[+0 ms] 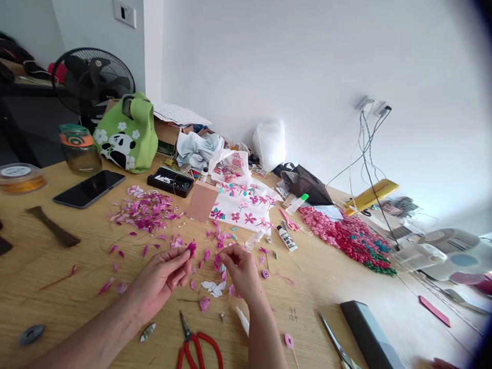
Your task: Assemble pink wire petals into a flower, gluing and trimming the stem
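My left hand (163, 279) is closed, its thumb and forefinger pinching a magenta petal piece (191, 248). To its right, my right hand (240, 266) has its fingertips pressed together over scattered petals; what they hold, if anything, is too small to make out. A heap of pink petals (148, 210) lies beyond my left hand. White petal shapes (213, 288) rest on the wooden table between the hands. Red-handled pliers (188, 341) lie near the front edge, and a white tube (243, 321) is partly hidden by my right forearm.
A black phone (89, 189), a jar (80, 151) and a green panda bag (128, 136) stand at the left. Finished flowers lie on a white sheet (242, 205) behind. Pink bundles (346, 236), scissors (336, 341) and a dark case (369, 335) are at the right.
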Demonstrator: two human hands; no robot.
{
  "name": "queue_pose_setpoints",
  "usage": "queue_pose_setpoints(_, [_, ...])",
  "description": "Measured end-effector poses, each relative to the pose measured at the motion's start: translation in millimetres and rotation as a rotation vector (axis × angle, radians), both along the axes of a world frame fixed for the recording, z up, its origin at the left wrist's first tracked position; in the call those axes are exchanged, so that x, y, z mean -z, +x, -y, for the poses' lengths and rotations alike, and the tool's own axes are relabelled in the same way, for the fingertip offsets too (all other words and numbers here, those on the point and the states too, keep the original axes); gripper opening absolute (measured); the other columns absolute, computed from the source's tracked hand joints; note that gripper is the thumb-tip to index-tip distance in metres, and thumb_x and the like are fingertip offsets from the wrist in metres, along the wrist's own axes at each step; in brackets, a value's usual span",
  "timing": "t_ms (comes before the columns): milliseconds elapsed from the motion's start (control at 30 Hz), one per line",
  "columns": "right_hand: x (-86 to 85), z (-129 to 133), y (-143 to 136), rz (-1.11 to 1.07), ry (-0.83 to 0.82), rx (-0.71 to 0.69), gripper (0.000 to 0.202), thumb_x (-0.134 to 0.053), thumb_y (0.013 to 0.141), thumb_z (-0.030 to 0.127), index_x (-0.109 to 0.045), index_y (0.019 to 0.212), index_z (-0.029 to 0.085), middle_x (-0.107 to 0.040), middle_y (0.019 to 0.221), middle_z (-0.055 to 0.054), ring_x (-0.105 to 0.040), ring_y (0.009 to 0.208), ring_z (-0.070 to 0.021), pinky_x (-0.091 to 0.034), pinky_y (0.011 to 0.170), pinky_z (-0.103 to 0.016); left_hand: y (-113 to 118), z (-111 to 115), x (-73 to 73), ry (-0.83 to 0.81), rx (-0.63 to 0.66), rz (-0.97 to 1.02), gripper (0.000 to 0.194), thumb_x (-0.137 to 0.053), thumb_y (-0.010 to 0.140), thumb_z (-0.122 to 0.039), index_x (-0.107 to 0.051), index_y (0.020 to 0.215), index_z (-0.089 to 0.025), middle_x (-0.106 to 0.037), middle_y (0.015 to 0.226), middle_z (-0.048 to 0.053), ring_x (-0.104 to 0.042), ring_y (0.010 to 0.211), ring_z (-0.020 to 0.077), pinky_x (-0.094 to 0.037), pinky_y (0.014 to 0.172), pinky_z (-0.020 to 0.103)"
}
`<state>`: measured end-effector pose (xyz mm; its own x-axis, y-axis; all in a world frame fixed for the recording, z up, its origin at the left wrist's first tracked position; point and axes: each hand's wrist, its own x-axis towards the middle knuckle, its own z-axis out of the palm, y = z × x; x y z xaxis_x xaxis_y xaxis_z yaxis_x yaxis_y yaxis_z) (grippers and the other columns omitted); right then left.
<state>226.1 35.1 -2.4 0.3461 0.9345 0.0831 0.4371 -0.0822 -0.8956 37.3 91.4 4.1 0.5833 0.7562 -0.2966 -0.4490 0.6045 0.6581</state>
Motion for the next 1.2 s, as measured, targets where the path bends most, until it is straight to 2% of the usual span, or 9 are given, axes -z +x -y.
queue_pose_setpoints(100, [4.9, -0.8, 3.9, -0.027, -0.007, 0.042, 0.021, -0.057, 0.081, 0.032, -0.065, 0.071, 0.016, -0.051, 0.058, 0.002, -0.042, 0.054, -0.0115, -0.032, 0.051, -0.024, -0.6, 0.3, 0.5, 0.001, 0.002, 0.000, 0.016, -0.082, 0.063, -0.021, -0.070, 0.067, -0.011, -0.063, 0.054, 0.000, -0.042, 0.041, 0.0025, -0.039, 0.043, 0.016])
queue_pose_setpoints(200, [6.5, -0.6, 9.9, 0.005, 0.002, 0.121, 0.026, -0.053, 0.083, 0.034, -0.070, 0.089, 0.015, -0.059, 0.065, -0.001, -0.048, 0.058, -0.0140, -0.035, 0.055, -0.025, -0.9, 0.4, 0.6, -0.003, -0.007, 0.006, 0.016, -0.082, 0.062, -0.021, -0.071, 0.069, -0.012, -0.063, 0.054, 0.000, -0.041, 0.041, 0.0029, -0.039, 0.044, 0.017])
queue_pose_setpoints(333, [10.4, -0.9, 17.2, 0.225, 0.051, 0.279, 0.029, -0.051, 0.084, 0.033, -0.071, 0.092, 0.015, -0.063, 0.071, -0.004, -0.054, 0.063, -0.0174, -0.041, 0.061, -0.029, -0.6, 0.8, 0.6, -0.011, -0.014, 0.014, 0.016, -0.082, 0.063, -0.021, -0.072, 0.071, -0.012, -0.064, 0.056, 0.001, -0.043, 0.043, 0.0036, -0.039, 0.045, 0.017])
queue_pose_setpoints(533, [22.8, -6.4, 2.4, 0.458, 0.100, 0.213, 0.021, -0.050, 0.085, 0.025, -0.071, 0.085, 0.018, -0.064, 0.085, -0.007, -0.052, 0.087, -0.0240, -0.040, 0.080, -0.036, 0.2, 1.7, 0.5, -0.003, -0.003, 0.022, 0.016, -0.082, 0.063, -0.022, -0.072, 0.070, -0.010, -0.062, 0.055, 0.000, -0.042, 0.043, 0.0030, -0.039, 0.045, 0.016])
queue_pose_setpoints(700, [27.0, -10.5, -11.3, 0.644, 0.047, 0.163, 0.016, -0.057, 0.081, 0.018, -0.067, 0.094, 0.018, -0.065, 0.083, -0.006, -0.050, 0.084, -0.0249, -0.039, 0.079, -0.037, 0.7, 1.2, 1.7, -0.012, -0.002, 0.022, 0.018, -0.081, 0.065, -0.022, -0.073, 0.075, -0.010, -0.062, 0.057, 0.001, -0.042, 0.045, 0.0035, -0.038, 0.045, 0.016])
queue_pose_setpoints(833, [29.0, -12.0, -13.7, 0.643, 0.029, 0.165, 0.021, -0.053, 0.080, 0.012, -0.067, 0.095, 0.018, -0.067, 0.084, -0.006, -0.051, 0.085, -0.0254, -0.039, 0.079, -0.037, 0.2, 1.9, 3.3, -0.003, 0.003, 0.030, 0.013, -0.079, 0.067, -0.021, -0.073, 0.075, -0.012, -0.062, 0.059, 0.001, -0.042, 0.046, 0.0040, -0.038, 0.045, 0.015])
queue_pose_setpoints(1000, [27.6, -11.4, -9.1, 0.354, 0.113, 0.252, 0.020, -0.053, 0.080, 0.018, -0.068, 0.092, 0.017, -0.064, 0.079, -0.006, -0.052, 0.079, -0.0232, -0.039, 0.075, -0.037, -0.6, 3.0, 1.9, -0.002, 0.004, 0.023, 0.014, -0.080, 0.065, -0.022, -0.073, 0.072, -0.011, -0.061, 0.058, 0.001, -0.042, 0.046, 0.0043, -0.037, 0.045, 0.016])
queue_pose_setpoints(1100, [20.5, -9.3, -7.3, -0.182, 0.145, 0.290, 0.024, -0.062, 0.077, 0.030, -0.068, 0.097, 0.017, -0.056, 0.068, 0.000, -0.049, 0.064, -0.0162, -0.039, 0.063, -0.030, 0.3, 2.8, 0.2, -0.009, 0.000, 0.014, 0.017, -0.081, 0.064, -0.024, -0.073, 0.071, -0.011, -0.060, 0.056, 0.001, -0.043, 0.047, 0.0050, -0.037, 0.045, 0.016])
queue_pose_setpoints(1200, [11.7, -7.1, -9.0, -0.760, 0.227, 0.181, 0.034, -0.073, 0.069, 0.029, -0.066, 0.102, 0.021, -0.051, 0.070, 0.003, -0.046, 0.061, -0.0102, -0.038, 0.059, -0.024, 1.3, 2.9, -0.7, 0.001, -0.003, 0.019, 0.017, -0.081, 0.063, -0.025, -0.072, 0.071, -0.012, -0.060, 0.056, 0.000, -0.044, 0.048, 0.0061, -0.038, 0.046, 0.017])
